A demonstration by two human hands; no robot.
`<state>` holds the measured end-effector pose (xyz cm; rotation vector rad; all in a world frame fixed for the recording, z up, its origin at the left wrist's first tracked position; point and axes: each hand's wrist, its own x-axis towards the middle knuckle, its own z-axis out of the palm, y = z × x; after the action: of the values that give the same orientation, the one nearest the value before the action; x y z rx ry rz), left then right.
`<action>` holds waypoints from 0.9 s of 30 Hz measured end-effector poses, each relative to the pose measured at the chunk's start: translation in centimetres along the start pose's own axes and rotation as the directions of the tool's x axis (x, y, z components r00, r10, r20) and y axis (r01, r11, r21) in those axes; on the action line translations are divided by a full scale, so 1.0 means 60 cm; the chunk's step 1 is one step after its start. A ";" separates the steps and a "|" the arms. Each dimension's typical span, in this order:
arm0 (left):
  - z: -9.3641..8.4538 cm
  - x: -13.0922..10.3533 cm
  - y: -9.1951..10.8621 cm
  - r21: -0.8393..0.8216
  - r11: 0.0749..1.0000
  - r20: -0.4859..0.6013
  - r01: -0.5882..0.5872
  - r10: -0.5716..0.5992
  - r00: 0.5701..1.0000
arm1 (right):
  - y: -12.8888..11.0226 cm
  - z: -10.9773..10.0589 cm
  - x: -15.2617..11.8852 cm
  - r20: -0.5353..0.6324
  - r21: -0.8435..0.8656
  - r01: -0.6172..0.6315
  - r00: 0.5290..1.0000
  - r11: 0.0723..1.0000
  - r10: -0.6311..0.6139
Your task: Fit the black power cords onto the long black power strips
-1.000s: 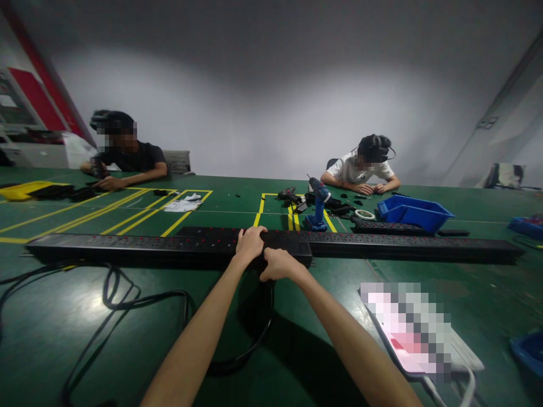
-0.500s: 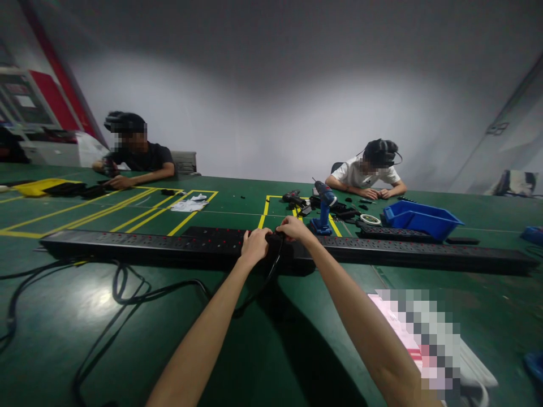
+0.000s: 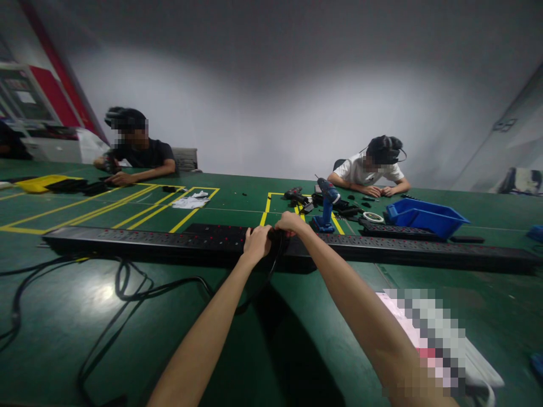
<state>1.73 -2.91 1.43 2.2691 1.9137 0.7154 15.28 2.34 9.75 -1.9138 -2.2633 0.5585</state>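
Note:
A long black power strip (image 3: 139, 238) with rows of sockets and red dots lies across the table. Over its middle, my left hand (image 3: 257, 243) has its fingers curled against the top; what they grip is hidden. Close beside it, my right hand (image 3: 292, 224) is closed in a pinch at the upper end of a black cable (image 3: 275, 264). That cable drops over the strip's near side, between my wrists. The fingertips of my right hand are turned away from view. A shorter black socket piece (image 3: 216, 229) sits behind the strip, left of my hands.
Behind the strip stand a blue cordless drill (image 3: 326, 206), a tape roll (image 3: 373, 217) and a blue bin (image 3: 426, 217). Loops of cable (image 3: 123, 282) lie at the near left, papers (image 3: 399, 311) at the near right. Two people sit across the green table (image 3: 237, 198).
My right hand has turned slightly inward and lower over the cable's end, its fingers now more hidden. My left hand stays almost in place. The whole view has shifted a little.

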 end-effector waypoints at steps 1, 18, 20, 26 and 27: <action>0.002 0.001 0.000 0.002 1.000 -0.004 0.005 -0.005 1.000 | -0.003 -0.001 0.000 -0.002 -0.007 0.000 1.000 1.000 0.000; 0.004 0.007 -0.005 0.019 1.000 0.024 0.018 -0.019 1.000 | -0.032 0.006 0.035 -0.007 -0.066 -0.042 0.999 0.997 0.042; 0.005 0.005 -0.005 0.039 0.999 0.016 0.018 -0.019 1.000 | -0.030 0.008 0.043 0.021 -0.064 -0.067 0.997 0.996 0.068; 0.011 0.003 -0.006 0.027 1.000 -0.011 -0.009 0.009 1.000 | -0.015 0.007 0.047 0.094 0.008 -0.120 0.988 0.993 0.119; 0.012 0.003 -0.006 0.015 1.000 -0.012 -0.005 0.005 1.000 | -0.012 0.007 0.046 0.092 0.021 -0.123 0.988 0.992 0.121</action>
<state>1.73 -2.47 0.73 2.2841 1.9261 0.7195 13.98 4.83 9.25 -2.0648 -2.1896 0.7003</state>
